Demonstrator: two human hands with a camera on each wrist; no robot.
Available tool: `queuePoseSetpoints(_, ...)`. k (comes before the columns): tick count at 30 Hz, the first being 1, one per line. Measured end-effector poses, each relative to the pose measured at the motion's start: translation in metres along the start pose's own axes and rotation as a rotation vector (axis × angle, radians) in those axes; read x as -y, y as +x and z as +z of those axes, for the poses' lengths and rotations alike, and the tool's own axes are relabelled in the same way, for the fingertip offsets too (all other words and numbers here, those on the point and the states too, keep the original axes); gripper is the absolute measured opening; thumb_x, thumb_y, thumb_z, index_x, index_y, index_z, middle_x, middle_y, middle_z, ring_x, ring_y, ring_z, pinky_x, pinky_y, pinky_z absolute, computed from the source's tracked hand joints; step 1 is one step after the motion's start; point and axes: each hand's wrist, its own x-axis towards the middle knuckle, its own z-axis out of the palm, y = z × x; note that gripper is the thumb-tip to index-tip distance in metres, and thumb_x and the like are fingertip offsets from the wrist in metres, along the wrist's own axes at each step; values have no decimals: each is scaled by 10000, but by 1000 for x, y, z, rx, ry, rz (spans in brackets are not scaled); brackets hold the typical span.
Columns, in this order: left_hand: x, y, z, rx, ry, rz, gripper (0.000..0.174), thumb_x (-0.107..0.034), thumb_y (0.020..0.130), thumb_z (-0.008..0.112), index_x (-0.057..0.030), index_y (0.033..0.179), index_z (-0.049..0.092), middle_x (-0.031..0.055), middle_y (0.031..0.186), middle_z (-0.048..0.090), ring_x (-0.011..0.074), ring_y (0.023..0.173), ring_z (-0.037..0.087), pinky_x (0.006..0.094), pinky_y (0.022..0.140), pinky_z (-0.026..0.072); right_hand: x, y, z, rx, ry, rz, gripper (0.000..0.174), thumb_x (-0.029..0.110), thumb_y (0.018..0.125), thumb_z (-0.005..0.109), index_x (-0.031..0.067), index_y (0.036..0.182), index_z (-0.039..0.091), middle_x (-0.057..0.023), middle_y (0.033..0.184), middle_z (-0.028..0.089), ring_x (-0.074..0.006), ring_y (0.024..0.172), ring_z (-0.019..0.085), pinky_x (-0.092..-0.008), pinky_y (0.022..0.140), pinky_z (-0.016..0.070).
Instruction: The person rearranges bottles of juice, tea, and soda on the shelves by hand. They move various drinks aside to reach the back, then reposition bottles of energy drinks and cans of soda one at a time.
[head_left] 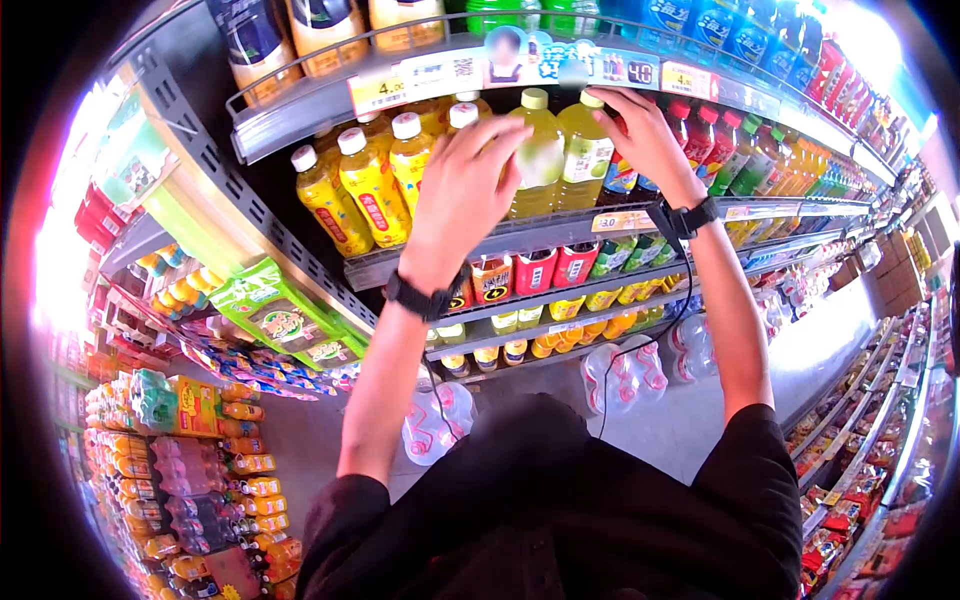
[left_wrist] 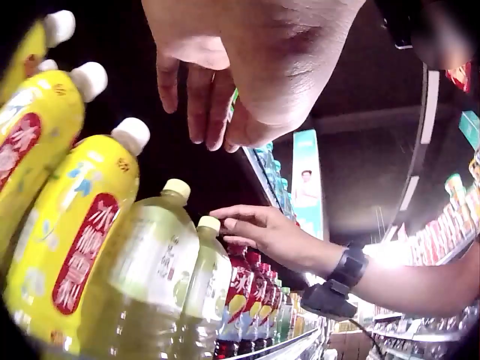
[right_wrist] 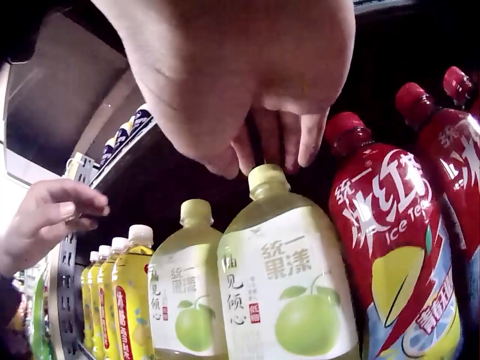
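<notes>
Gripping nothing that shows, the R hand (head_left: 645, 135) is at the pale-green plastic cap (right_wrist: 268, 182) of the R pale-green plastic btl (right_wrist: 289, 270); fingers slightly bent, not wrapped round it, & can't tell if the tips touch, as the contact side's hidden. L hand (head_left: 465, 185) is loose, holding nothing, up near the L pale-green plastic btl (right_wrist: 187, 277) but apart from it. Both btls stand side by side on the metal shelf (head_left: 400, 265), btwn the yellow plastic btls w/ white caps (head_left: 365, 190) on the L and the red plastic btls (right_wrist: 390, 240) on the R. Step in hand, prob.: getting to the tops of this pair to straighten or shift them; which, can't say. Next move likely calls for R fingertips to close on cap or neck & ease the btl straight, w/o tipping it into its neighbour; L hand could steady the other one or keep clear.
</notes>
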Motion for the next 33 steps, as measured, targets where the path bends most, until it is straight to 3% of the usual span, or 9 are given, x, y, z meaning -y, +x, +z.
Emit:
queuePoseSetpoints(7, 26, 67, 48, 225, 166, -194, 355, -292, 961, 649, -33, 1204, 650, 203, 1093, 695, 417, 982, 659, 483, 841, 549, -30, 22, 4, 135, 118, 75, 302, 176, 921, 717, 32, 1174, 635, -173, 1130, 691, -396, 1023, 659, -435, 865, 536)
queuePoseSetpoints(12, 33, 64, 81, 210, 241, -281, 349, -347, 967, 649, -51, 1152, 662, 234, 992, 702, 453, 921, 667, 512, 780, 554, -43, 21, 20, 32, 14, -13, 382, 244, 894, 750, 38, 1183, 608, -190, 1093, 690, -412, 1021, 652, -475, 877, 528)
queuePoseSetpoints(15, 25, 61, 88, 143, 290, -308, 298, -326, 983, 622, -74, 1134, 671, 230, 912, 712, 458, 827, 680, 530, 721, 558, -38, 18, 20, 65, -47, -15, 343, 281, 933, 682, 69, 1195, 619, -188, 1046, 701, -397, 964, 676, -494, 821, 549)
queuePoseSetpoints(19, 21, 56, 104, 54, 111, -408, 314, -237, 990, 598, -31, 1227, 600, 276, 991, 695, 510, 889, 637, 585, 804, 508, -34, 14, 16, 49, 25, -57, 271, 217, 931, 680, 96, 1173, 671, -182, 1014, 711, -382, 896, 691, -478, 755, 565)
queuePoseSetpoints(22, 27, 51, 123, -122, 37, -394, 288, -124, 951, 605, 1, 1209, 581, 235, 1029, 712, 472, 974, 653, 512, 838, 527, -25, 8, 11, 69, 13, -38, 322, 189, 955, 647, 69, 1253, 627, -221, 1061, 691, -413, 952, 666, -490, 801, 557)
queuePoseSetpoints(24, 23, 50, 129, -186, 54, -406, 276, -99, 942, 601, -9, 1202, 585, 189, 1034, 730, 422, 967, 682, 459, 829, 540, -29, 5, 16, 101, 43, -35, 368, 122, 918, 641, 54, 1277, 590, -207, 996, 680, -385, 870, 683, -488, 739, 573)
queuePoseSetpoints(26, 21, 47, 134, -266, -32, -351, 300, -142, 913, 630, -40, 1189, 571, 252, 994, 674, 499, 907, 631, 543, 765, 517, -34, -3, 11, 45, 242, -154, 406, 53, 906, 589, 17, 1309, 570, -214, 1283, 599, -363, 1114, 627, -465, 901, 542)
queuePoseSetpoints(30, 3, 52, 127, -256, 215, -238, 351, -136, 950, 604, -24, 1275, 531, 274, 1111, 623, 501, 957, 594, 538, 777, 494, -44, -28, -46, -23, 161, -325, 251, 44, 906, 605, 26, 1146, 678, -106, 1308, 617, -320, 1184, 603, -409, 1007, 502)
queuePoseSetpoints(33, -11, 59, 125, -200, 446, -217, 377, -187, 966, 621, -13, 1297, 568, 242, 1206, 611, 457, 1099, 561, 518, 922, 459, -74, -52, -83, 19, 319, -180, 195, 9, 916, 610, 13, 1092, 694, -121, 1242, 662, -329, 1198, 603, -421, 1000, 505)
